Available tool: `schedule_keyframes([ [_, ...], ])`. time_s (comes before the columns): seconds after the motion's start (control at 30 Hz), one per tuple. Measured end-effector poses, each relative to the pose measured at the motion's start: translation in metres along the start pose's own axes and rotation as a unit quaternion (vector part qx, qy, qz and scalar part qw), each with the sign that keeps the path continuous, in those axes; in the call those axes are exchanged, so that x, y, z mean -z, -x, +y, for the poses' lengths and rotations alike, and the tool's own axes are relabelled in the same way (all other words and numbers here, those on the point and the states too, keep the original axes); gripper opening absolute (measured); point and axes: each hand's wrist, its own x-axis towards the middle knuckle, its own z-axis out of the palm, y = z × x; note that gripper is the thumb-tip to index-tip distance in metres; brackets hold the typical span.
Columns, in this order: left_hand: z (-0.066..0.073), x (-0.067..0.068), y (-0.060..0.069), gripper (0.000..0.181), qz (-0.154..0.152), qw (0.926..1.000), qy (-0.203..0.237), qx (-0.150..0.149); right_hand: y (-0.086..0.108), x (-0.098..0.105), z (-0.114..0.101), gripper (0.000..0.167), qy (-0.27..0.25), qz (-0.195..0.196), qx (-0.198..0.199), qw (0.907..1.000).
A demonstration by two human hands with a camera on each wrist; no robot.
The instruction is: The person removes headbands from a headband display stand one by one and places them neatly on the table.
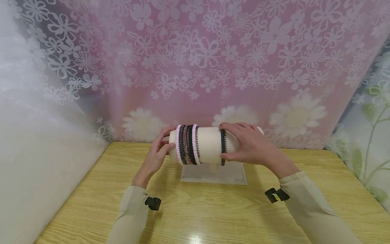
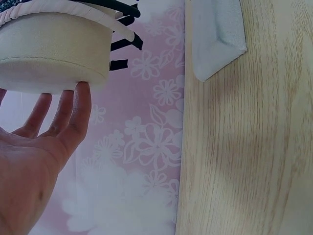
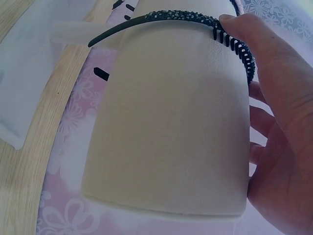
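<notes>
A cream cylindrical headband stand lies sideways above the table. My right hand grips a black toothed headband with glittery stones; its thumb presses the near side and its fingers reach over the top. In the right wrist view the thumb touches the studded headband, which arches round the cylinder. My left hand touches the cylinder's left end, and in the left wrist view its fingertips rest against the flat end face. Several headbands, pink, black and glittery, sit side by side near that end.
The stand's pale base rests on a wood-grain table. Behind it hangs a pink floral curtain, with a white wall-like sheet at the left. Black bands with small devices are on both sleeves.
</notes>
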Motion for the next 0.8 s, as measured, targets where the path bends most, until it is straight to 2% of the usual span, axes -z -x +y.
schedule_keyframes([
  [0.8, 0.0012, -0.0002, -0.0003, 0.052, -0.003, 0.9999, 0.015, 0.004, 0.0096, 0.0029, 0.0087, 0.086, -0.016, 0.004, -0.002, 0.9999],
])
